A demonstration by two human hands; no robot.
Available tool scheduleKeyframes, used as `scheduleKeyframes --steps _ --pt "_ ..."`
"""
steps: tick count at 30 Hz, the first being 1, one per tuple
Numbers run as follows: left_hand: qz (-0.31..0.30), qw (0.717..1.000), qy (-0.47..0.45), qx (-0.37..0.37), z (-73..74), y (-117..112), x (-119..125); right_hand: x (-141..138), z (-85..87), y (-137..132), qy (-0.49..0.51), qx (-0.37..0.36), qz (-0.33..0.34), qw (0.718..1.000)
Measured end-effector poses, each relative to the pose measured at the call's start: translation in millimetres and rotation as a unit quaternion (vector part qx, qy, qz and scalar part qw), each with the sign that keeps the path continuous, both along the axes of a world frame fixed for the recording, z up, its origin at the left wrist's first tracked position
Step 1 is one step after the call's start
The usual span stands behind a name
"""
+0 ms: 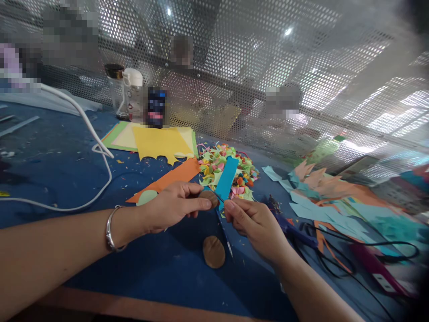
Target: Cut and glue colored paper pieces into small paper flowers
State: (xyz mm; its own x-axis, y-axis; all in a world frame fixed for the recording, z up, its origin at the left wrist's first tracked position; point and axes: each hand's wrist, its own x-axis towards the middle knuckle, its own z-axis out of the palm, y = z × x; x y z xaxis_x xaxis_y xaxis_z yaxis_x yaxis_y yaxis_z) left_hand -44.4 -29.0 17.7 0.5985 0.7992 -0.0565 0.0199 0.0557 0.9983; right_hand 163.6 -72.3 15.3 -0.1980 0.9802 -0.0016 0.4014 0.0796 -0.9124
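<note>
My left hand (176, 203) holds a small round brown piece (208, 197) between thumb and fingers. Close beside it, the fingertips of my right hand (253, 223) are pinched together at a thin dark edge or strand by the piece; what exactly they grip is too small to make out. Below the hands, a second brown disc (213, 252) lies flat on the blue table. A thin dark stick with a pale tip (229, 249) points down beside it, its upper end hidden near my right fingers. Just beyond the hands lies a bright blue paper strip (229, 176).
A heap of colourful paper scraps (246, 167) lies behind the strip, with orange paper (170, 176) and yellow paper (161, 141) to its left. Two bottles (134, 96) and a phone (156, 107) stand by the perforated screen. Cables and a purple power strip (378, 268) lie right.
</note>
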Motion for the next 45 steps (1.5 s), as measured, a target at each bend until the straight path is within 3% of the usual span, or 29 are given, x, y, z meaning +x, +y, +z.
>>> scheduleKeyframes --steps 14,22,29,33,36,38,42,45 --pt "0.005 1.0 -0.006 -0.007 2.1 -0.3 0.6 0.4 -2.7 0.7 -0.025 0.011 0.001 1.0" --pt "-0.028 1.0 0.011 -0.004 8.2 -2.4 0.9 0.2 -2.9 -0.6 -0.017 0.003 0.003 1.0" --pt "0.003 1.0 0.019 0.006 4.7 -1.4 1.8 -2.8 -3.7 1.1 0.067 -0.034 -0.025 0.997" --pt "-0.025 0.994 0.062 0.083 1.6 -1.3 1.3 -3.4 -4.4 1.2 0.101 -0.017 -0.043 0.994" --pt "-0.038 0.976 0.126 0.176 -0.1 -0.9 -0.6 -5.6 -2.4 0.7 0.059 0.009 -0.04 0.997" --pt "-0.048 0.968 0.144 0.199 -0.4 -0.8 -1.8 -8.7 -0.5 0.3 0.024 0.019 -0.036 0.999" --pt "-0.058 0.974 0.146 0.161 -1.3 -1.8 -1.4 -13.4 0.5 -0.4 0.016 0.022 -0.031 0.999" --pt "-0.032 0.99 0.12 0.071 -3.0 -2.8 1.6 -12.8 -1.2 -0.9 0.012 0.028 -0.037 0.999"
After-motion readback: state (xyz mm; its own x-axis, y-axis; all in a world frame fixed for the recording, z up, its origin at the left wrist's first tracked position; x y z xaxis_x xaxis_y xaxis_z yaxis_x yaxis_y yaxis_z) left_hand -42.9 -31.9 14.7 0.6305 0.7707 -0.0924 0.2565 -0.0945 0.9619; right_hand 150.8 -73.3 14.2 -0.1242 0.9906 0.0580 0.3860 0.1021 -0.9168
